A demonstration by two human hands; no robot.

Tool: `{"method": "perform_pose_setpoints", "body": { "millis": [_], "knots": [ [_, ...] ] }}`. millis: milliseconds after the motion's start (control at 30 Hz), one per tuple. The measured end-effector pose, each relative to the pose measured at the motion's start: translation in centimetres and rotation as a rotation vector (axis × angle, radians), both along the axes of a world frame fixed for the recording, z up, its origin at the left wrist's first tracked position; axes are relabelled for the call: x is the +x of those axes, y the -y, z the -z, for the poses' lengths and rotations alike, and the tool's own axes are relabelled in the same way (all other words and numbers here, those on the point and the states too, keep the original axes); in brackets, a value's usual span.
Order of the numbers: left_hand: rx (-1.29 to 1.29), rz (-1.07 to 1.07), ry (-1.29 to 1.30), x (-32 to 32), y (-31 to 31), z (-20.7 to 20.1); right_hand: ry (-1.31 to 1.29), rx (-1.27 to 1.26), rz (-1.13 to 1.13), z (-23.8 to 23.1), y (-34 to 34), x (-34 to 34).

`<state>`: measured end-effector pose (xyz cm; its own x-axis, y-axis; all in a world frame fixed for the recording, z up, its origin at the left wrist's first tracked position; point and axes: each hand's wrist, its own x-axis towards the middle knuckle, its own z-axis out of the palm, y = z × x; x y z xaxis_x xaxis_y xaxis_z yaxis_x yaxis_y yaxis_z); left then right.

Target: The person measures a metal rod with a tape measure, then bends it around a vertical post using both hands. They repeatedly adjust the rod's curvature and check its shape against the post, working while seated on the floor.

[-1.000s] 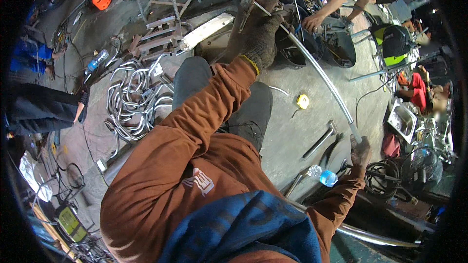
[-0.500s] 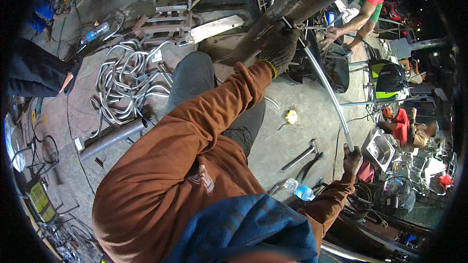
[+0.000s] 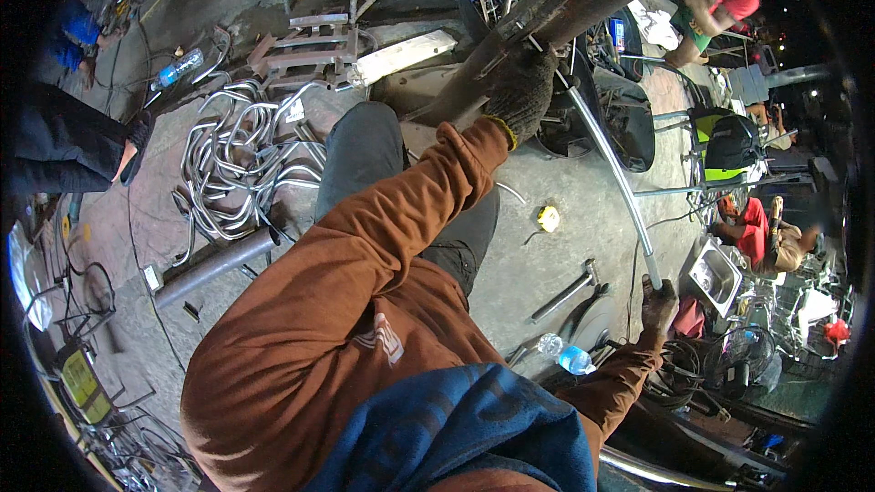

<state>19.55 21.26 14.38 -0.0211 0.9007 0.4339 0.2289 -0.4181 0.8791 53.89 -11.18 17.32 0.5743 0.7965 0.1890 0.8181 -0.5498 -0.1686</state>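
My right hand (image 3: pixel 659 306), bare, is closed around the lower end of a long shiny metal tube (image 3: pixel 612 159). That tube slants up and left to the far end, close beside my left hand (image 3: pixel 522 96). A dark knitted glove with a yellow cuff covers my left hand, which is curled against the end of a large rusty steel beam (image 3: pixel 547 14). A thin metal rod (image 3: pixel 530 36) sticks out by the gloved fingers. What those fingers grip is hidden.
A yellow tape measure (image 3: pixel 548 219), a hammer (image 3: pixel 565 296) and a water bottle (image 3: pixel 575 360) lie on the concrete. Bent metal tubes (image 3: pixel 241 159) are heaped at left. A steel sink (image 3: pixel 714 275) stands right. A co-worker in a red cap (image 3: pixel 736 4) is beyond the beam.
The co-worker at upper right has drawn their hands back from beside the beam and raised one. Both my hands keep their places on the work, and the view has shifted slightly.
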Motion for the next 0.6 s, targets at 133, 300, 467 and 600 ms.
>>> {"method": "perform_pose_setpoints", "body": {
  "millis": [133, 300, 467, 600],
  "knots": [
    [-0.171, 0.102, 0.164, -0.1, -0.4, -0.3, 0.011, -0.111, 0.109, 1.2, 1.7, -1.2],
    [0.096, 0.017, 0.143, 0.0, -0.6, 1.2, 0.091, -0.102, 0.173, 1.9, 3.8, -3.2],
    [0.108, -0.093, 0.096, -2.6, -2.1, 3.6, 0.096, -0.019, 0.128, 1.0, 4.5, -6.9],
    [-0.019, -0.018, 0.365, -6.2, -4.7, 3.2, -0.026, -0.066, 0.119, -0.6, 1.0, -8.9]
  ]
}}
